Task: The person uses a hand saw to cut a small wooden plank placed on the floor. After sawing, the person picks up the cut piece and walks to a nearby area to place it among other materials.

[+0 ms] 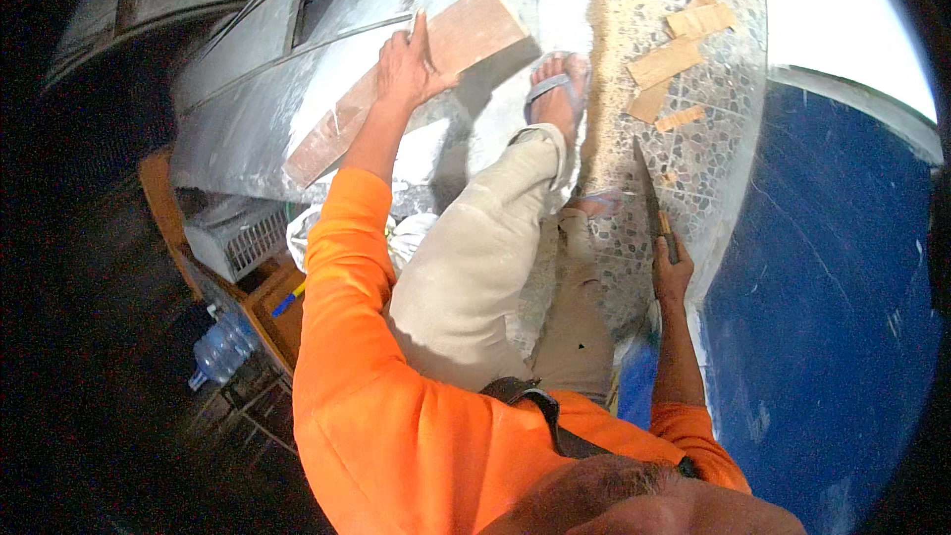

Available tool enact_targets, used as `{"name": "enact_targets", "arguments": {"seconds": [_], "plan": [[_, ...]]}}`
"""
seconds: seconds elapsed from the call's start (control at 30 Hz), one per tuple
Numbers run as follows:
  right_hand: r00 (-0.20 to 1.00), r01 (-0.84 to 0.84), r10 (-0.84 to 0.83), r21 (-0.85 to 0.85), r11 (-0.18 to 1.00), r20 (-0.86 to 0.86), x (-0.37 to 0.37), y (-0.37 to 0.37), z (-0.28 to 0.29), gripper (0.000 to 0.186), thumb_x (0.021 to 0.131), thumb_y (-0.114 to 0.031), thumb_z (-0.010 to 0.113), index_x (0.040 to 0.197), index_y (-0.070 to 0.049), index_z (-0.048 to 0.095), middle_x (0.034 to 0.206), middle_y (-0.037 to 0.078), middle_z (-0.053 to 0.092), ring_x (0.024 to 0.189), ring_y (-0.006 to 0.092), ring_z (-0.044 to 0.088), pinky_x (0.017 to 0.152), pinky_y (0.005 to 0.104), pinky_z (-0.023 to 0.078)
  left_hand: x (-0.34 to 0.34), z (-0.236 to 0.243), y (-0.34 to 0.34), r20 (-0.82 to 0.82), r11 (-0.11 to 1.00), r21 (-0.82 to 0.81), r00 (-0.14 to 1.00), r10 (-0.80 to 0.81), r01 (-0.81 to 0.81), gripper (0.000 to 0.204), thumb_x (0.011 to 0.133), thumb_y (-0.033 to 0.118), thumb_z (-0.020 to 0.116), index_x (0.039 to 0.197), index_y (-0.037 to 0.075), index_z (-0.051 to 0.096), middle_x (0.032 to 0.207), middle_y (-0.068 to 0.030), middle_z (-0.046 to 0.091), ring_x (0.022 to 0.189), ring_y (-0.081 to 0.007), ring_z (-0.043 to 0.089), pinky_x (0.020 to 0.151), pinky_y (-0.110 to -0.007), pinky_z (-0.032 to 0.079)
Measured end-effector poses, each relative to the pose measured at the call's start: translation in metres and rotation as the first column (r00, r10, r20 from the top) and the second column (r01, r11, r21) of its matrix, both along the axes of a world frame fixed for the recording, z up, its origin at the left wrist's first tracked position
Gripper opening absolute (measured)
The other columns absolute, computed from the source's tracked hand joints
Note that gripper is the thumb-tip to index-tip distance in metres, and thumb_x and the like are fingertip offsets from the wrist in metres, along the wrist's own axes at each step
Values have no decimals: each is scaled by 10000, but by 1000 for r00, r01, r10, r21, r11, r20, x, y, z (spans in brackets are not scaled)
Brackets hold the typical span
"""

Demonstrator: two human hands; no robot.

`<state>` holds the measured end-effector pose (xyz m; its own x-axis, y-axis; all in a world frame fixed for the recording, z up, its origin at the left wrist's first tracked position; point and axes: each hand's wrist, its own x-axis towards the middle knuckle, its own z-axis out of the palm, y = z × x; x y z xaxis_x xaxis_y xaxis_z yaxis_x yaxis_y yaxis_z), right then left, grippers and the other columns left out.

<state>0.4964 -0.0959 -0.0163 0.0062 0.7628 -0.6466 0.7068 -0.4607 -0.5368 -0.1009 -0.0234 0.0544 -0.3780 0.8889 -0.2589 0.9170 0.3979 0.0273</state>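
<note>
A flat reddish-brown wooden board (480,30) slants over the pale ledge at the upper left, casting a shadow beneath its right end. My left hand (404,69) spans the board's middle, thumb toward the near edge and fingers toward the far one, gripping it. Low on the right, my right hand (674,272) is wrapped around the handle of a handsaw (648,183). The dark, tapering blade points up and away over the pebble-patterned floor, apart from the board. The saw's teeth are too small to make out.
One sandalled foot (557,89) rests on the ledge (475,154); the other stands on the floor beside sawdust (612,69). Several wood offcuts (666,61) lie at the upper right. A blue wall surface (822,287) borders the right. Clear plastic bottles (226,349) sit at the lower left.
</note>
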Motion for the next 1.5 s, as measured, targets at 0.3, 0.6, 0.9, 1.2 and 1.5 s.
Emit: {"name": "enact_targets", "arguments": {"seconds": [0.3,0.6,0.9,1.2,1.5], "plan": [[985,161,-162,-21,987,-56,-6,5,35,489,959,-260,734,1327,47,642,1037,141,740,923,191,694,804,320,544,115,-19,148,237,983,89,955,-176,159,1355,575,693,869,1629,105,253,1208,-263,581,1153,-442,589,1020,-501,483],[928,371,-364,93,924,-80,1,-1,45,517,972,-278,730,1380,21,619,1132,157,721,866,172,669,774,317,552,220,-35,202,246,948,42,917,-315,315,1408,546,719,870,1624,82,228,1298,-342,545,1241,-479,564,1046,-507,481],[923,378,-287,457,805,-257,-20,17,130,479,1004,-220,670,1423,-2,591,961,154,758,640,161,664,609,328,561,250,-64,167,311,867,-290,896,-315,406,1375,624,658,884,1612,9,183,1326,-353,532,1225,-481,587,1041,-490,496],[952,251,-129,463,850,-279,-43,39,121,444,1024,-156,632,1436,0,582,1028,87,723,750,91,612,650,261,516,256,-71,166,367,888,-217,876,-311,406,1335,675,660,859,1597,-40,193,1463,-347,461,1348,-472,501,1116,-471,448],[936,304,-216,331,893,-277,-43,45,127,449,1008,-115,639,1436,7,578,1117,122,728,819,121,657,730,269,543,31,-63,64,225,872,-486,972,71,49,1206,675,837,710,1496,-16,479,1398,-271,602,1327,-381,572,1129,-422,442]]}}
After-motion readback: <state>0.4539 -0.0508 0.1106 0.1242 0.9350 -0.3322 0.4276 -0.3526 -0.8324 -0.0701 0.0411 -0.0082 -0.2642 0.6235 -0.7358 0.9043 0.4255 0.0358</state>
